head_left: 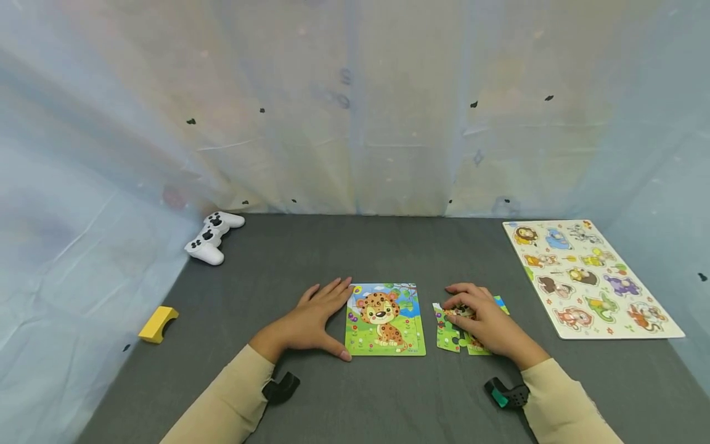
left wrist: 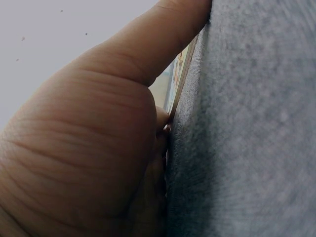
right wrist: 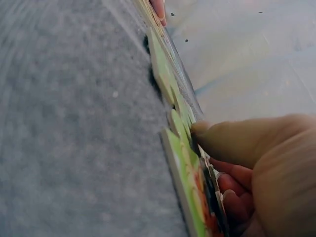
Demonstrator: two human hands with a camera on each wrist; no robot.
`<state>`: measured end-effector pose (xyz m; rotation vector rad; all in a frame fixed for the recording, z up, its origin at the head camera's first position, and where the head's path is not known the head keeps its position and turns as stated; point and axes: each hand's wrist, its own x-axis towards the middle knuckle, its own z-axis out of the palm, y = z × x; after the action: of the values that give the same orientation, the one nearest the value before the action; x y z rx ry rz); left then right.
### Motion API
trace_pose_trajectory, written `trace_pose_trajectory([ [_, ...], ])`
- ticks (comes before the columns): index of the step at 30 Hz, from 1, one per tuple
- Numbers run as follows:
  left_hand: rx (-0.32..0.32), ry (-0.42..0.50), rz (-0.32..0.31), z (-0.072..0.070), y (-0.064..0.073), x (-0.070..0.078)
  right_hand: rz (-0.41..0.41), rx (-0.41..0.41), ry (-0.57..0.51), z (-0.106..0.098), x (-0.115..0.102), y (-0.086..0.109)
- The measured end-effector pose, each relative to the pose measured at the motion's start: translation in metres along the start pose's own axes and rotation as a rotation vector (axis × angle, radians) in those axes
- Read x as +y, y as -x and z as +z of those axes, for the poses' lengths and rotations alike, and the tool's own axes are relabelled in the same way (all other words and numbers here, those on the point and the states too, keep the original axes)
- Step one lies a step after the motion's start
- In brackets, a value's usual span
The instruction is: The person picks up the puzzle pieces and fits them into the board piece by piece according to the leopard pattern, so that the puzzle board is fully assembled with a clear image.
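Observation:
A square leopard puzzle board (head_left: 385, 320) lies flat in the middle of the table. My left hand (head_left: 313, 325) rests at its left edge, fingers and thumb spread along that side. To the board's right are loose jigsaw pieces (head_left: 447, 333) with green grass and leopard spots. My right hand (head_left: 481, 320) is over them, thumb and bent fingers pinching a spotted piece (head_left: 465, 311), which they partly hide. In the right wrist view the thumb (right wrist: 222, 138) meets the edge of the overlapping pieces (right wrist: 183, 143). The left wrist view shows mostly palm (left wrist: 84, 143).
A large animal peg board (head_left: 590, 283) lies at the right side of the table. At the far left corner is a white game controller (head_left: 213, 237). A yellow arched block (head_left: 158, 324) sits near the left edge. Pale sheeting (head_left: 355, 123) hangs behind the table.

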<state>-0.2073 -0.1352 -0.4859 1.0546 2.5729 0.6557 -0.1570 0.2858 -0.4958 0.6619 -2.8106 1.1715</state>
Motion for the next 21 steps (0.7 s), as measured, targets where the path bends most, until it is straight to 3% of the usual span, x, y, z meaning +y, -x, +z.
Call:
trace_pose_trajectory([
  [21, -0.003, -0.013, -0.007, 0.0028, -0.0010, -0.0033, 0.015, 0.031, -0.008, -0.0012, -0.0001, 0.0009],
])
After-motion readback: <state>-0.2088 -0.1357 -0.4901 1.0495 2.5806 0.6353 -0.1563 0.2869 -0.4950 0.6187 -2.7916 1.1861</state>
